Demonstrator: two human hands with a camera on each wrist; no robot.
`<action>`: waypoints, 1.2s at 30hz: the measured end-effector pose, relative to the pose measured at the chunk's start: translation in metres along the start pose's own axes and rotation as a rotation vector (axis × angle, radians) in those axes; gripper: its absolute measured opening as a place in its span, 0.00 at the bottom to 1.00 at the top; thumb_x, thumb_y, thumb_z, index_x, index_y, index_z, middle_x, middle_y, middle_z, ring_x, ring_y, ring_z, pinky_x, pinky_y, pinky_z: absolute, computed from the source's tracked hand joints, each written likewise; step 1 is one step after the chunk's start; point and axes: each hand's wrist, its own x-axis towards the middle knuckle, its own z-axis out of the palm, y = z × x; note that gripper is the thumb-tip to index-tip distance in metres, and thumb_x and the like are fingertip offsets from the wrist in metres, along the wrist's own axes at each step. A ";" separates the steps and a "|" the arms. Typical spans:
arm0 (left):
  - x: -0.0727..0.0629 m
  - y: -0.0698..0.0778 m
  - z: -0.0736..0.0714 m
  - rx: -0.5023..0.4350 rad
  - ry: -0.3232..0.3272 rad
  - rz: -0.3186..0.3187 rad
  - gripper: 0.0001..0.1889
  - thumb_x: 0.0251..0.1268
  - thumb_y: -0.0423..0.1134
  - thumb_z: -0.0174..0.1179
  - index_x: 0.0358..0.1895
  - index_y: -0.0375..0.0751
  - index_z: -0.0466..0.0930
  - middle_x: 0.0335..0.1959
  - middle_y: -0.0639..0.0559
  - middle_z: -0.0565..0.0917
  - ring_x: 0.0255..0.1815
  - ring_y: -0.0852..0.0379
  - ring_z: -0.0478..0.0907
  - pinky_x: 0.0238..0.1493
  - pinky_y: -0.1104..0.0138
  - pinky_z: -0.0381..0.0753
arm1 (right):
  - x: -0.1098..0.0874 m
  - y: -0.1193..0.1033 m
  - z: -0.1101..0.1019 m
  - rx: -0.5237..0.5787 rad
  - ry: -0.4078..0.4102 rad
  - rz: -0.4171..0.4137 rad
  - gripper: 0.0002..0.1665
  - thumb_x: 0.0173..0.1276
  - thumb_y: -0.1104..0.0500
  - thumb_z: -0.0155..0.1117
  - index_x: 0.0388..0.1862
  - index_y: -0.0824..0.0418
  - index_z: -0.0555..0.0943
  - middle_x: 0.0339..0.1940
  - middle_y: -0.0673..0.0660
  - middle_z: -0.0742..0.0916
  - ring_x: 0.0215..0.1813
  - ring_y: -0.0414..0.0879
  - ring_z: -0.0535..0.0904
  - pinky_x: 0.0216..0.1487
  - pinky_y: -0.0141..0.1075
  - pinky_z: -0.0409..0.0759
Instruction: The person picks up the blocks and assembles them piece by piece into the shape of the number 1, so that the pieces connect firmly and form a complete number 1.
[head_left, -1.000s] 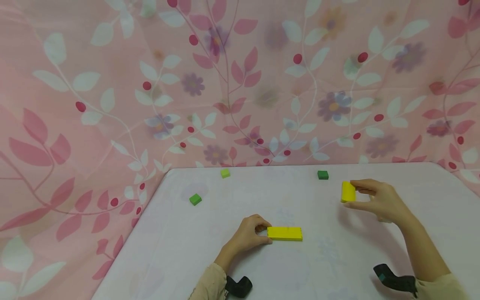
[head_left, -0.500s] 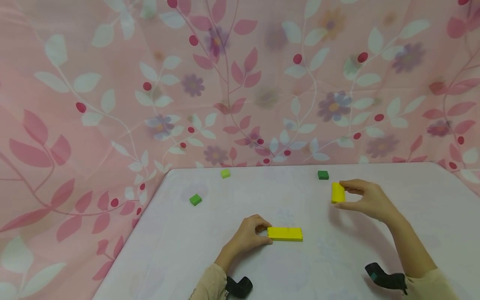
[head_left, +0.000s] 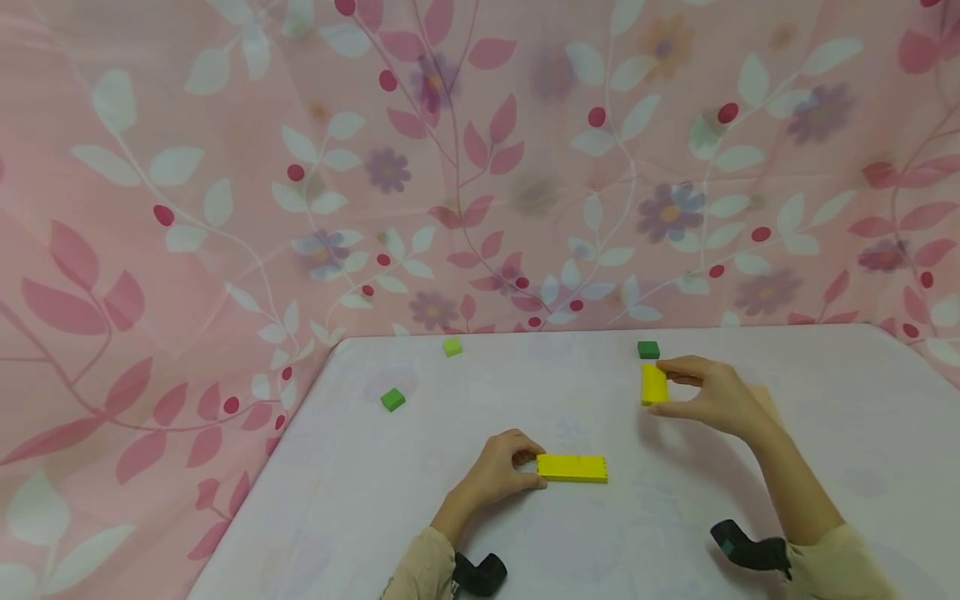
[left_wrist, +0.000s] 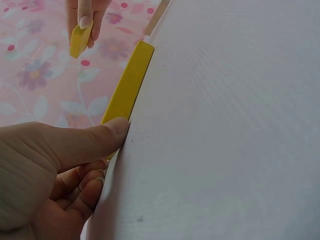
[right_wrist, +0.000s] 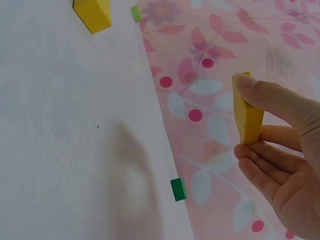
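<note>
My left hand [head_left: 497,468] pinches the left end of a long, flat yellow block [head_left: 573,468] lying on the white-covered table; the left wrist view shows the thumb on its near end. Held up over the table's right half is a shorter yellow block [head_left: 654,385], which my right hand [head_left: 708,400] grips between thumb and fingers. In the right wrist view this yellow block [right_wrist: 247,110] stands on end, clear of the cloth, its shadow falling below. Just behind it in the head view sits a dark green block [head_left: 648,350].
A light green block [head_left: 452,347] lies near the back edge, and a mid-green block [head_left: 393,400] at the left. Partly hidden behind the right wrist is a pale tan piece [head_left: 767,403]. Pink floral cloth [head_left: 480,167] hangs behind the table [head_left: 337,500].
My right hand has carried the shorter yellow block leftward, to just in front of the dark green block. The left hand and the long yellow block stay put.
</note>
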 end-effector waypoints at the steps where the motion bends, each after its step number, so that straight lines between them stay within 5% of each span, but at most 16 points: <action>1: 0.000 0.000 0.000 0.004 0.000 0.003 0.18 0.46 0.35 0.73 0.43 0.35 0.84 0.34 0.52 0.79 0.34 0.64 0.72 0.37 0.75 0.74 | 0.001 0.000 0.001 -0.001 -0.004 -0.001 0.34 0.49 0.57 0.77 0.53 0.73 0.78 0.50 0.68 0.82 0.49 0.63 0.79 0.48 0.27 0.77; 5: 0.000 0.000 0.000 0.014 -0.001 0.009 0.18 0.46 0.35 0.73 0.43 0.35 0.84 0.34 0.52 0.80 0.34 0.64 0.73 0.37 0.75 0.74 | 0.004 -0.001 0.006 -0.001 -0.009 -0.002 0.34 0.49 0.57 0.77 0.53 0.73 0.77 0.49 0.68 0.82 0.49 0.62 0.79 0.49 0.42 0.78; 11: -0.001 0.001 0.000 0.018 -0.002 0.008 0.18 0.46 0.35 0.73 0.43 0.35 0.83 0.34 0.52 0.79 0.34 0.64 0.73 0.37 0.75 0.74 | 0.010 -0.003 0.015 0.020 -0.013 -0.016 0.35 0.48 0.58 0.77 0.53 0.74 0.77 0.49 0.68 0.82 0.48 0.63 0.79 0.50 0.51 0.75; 36: 0.001 0.002 -0.001 0.002 0.001 -0.009 0.18 0.46 0.35 0.73 0.43 0.35 0.84 0.35 0.52 0.80 0.35 0.63 0.74 0.39 0.74 0.75 | 0.028 -0.017 0.050 0.072 -0.106 -0.037 0.35 0.48 0.55 0.77 0.53 0.72 0.78 0.50 0.65 0.83 0.49 0.59 0.79 0.52 0.51 0.76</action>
